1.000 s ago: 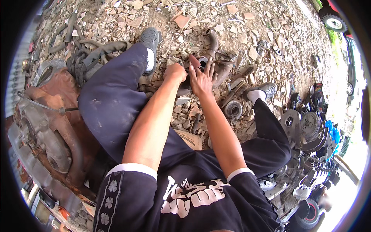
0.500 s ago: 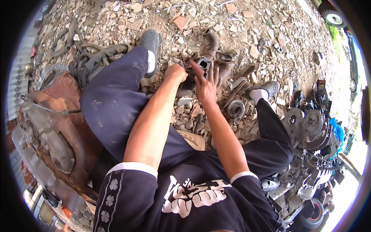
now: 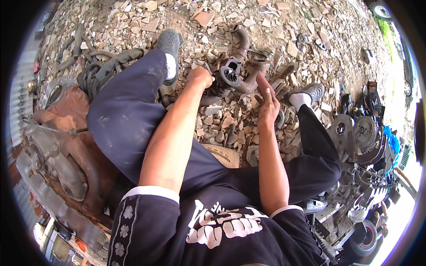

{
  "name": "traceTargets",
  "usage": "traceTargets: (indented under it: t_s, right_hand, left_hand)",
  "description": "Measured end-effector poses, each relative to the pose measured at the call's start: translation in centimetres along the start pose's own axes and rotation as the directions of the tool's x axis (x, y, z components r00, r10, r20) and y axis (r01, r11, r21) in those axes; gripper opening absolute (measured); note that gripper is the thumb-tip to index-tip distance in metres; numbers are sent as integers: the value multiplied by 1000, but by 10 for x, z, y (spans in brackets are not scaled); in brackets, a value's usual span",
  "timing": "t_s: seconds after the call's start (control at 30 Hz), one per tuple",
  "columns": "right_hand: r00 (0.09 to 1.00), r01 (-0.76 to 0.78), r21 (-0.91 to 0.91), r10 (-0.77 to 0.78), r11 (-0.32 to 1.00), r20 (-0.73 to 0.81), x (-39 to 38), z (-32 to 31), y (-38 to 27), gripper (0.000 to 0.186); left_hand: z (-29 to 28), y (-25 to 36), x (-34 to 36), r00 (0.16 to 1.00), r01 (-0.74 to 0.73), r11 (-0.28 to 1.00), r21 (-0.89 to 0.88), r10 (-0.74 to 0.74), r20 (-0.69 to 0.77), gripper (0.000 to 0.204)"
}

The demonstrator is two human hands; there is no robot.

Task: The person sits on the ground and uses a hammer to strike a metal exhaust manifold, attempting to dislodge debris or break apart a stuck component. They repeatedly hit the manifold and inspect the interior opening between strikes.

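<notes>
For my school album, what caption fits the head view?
Left hand curled, right hand open, near a brown metal part on stony ground.

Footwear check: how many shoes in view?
2: the left shoe up and left of the left hand; the right shoe right of the right hand. Others may be hidden.

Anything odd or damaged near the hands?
Yes: the bladed wheel faces up uncovered amid loose rubble, an odd spot since grit could get in. The curved pipe beyond it looks rusty-brown; I can't tell if it's damaged.
</notes>
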State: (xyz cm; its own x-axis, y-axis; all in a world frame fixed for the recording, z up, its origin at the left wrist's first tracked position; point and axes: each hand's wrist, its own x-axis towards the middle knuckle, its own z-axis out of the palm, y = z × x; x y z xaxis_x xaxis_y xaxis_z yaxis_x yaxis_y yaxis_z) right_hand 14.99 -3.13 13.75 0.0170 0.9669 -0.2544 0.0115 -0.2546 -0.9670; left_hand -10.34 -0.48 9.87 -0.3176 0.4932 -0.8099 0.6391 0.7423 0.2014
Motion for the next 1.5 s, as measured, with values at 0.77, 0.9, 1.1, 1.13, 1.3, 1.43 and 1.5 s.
traceTargets:
  t_s: [0.77,0.9,1.1,1.13,1.3,1.43,1.5]
  right_hand:
    - [919,-384,-120,366,915,-149,51,9,57,37]
    - [894,-425,15,423,905,-150,61,4,59,38]
    - [908,-419,81,418,904,37,69,4,58,39]
    - [930,-367,74,363,927,60,71,9,55,38]
    - [972,-213,-55,217,976,95,71,23,42,33]
    - [953,-291,110,279,950,119,72,23,40,32]
    - [945,-325,106,319,940,69,70,22,38,33]
  left_hand:
    - [3,-20,4,997,-60,998,14,60,38,47]
    - [2,-20,-3,988,-155,987,41,156,-21,43]
    - [-6,-11,-10,998,-50,999,-3,50,45,43]
    - [-9,-8,-12,998,-34,999,23,32,59,44]
    - [-8,-6,-9,995,12,999,-32,-8,99,44]
    - [-4,-10,-6,997,-27,1000,5,27,76,45]
    - [-5,-11,-6,997,-38,999,15,37,74,46]
